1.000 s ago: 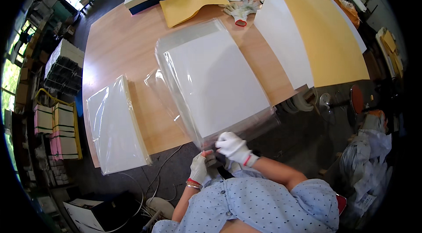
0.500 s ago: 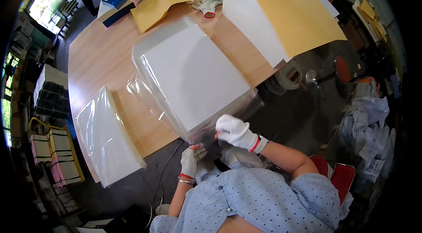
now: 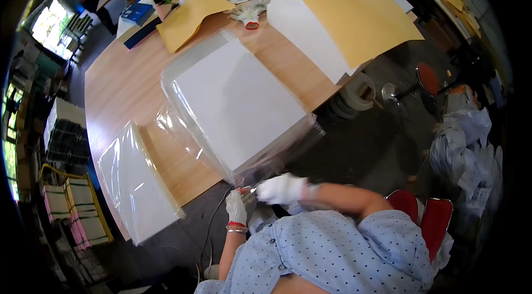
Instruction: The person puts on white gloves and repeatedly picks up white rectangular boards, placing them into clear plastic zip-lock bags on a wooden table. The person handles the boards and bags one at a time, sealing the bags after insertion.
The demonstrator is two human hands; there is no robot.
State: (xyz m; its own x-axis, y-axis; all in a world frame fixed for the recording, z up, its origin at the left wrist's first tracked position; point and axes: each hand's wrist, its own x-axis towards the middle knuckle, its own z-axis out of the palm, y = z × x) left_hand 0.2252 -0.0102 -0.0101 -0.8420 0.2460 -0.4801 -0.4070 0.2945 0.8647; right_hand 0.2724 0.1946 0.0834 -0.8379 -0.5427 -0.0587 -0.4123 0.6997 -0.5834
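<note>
A thick stack of white sheets point(image 3: 238, 108) lies inside a clear plastic bag on the wooden table point(image 3: 122, 89), with its open end hanging over the near edge. Both of my hands wear white gloves. My right hand point(image 3: 281, 188) pinches the loose plastic at the bag's near corner. Just left of it and slightly lower, my left hand point(image 3: 236, 208) grips the same bunched plastic. A small red thing point(image 3: 244, 189) shows between the two hands; I cannot tell what it is.
A second bagged white stack point(image 3: 136, 183) overhangs the table's left near corner. Loose clear bags point(image 3: 177, 128) lie between the stacks. Large yellow sheets point(image 3: 343, 11) on white ones cover the far right. Tape rolls point(image 3: 354, 94), a red stool point(image 3: 428, 78) and a red chair point(image 3: 426, 216) stand on the right.
My right hand has slid along the bag's open end toward my left hand, so the two now almost touch. The view has tilted; the stack has stayed put.
</note>
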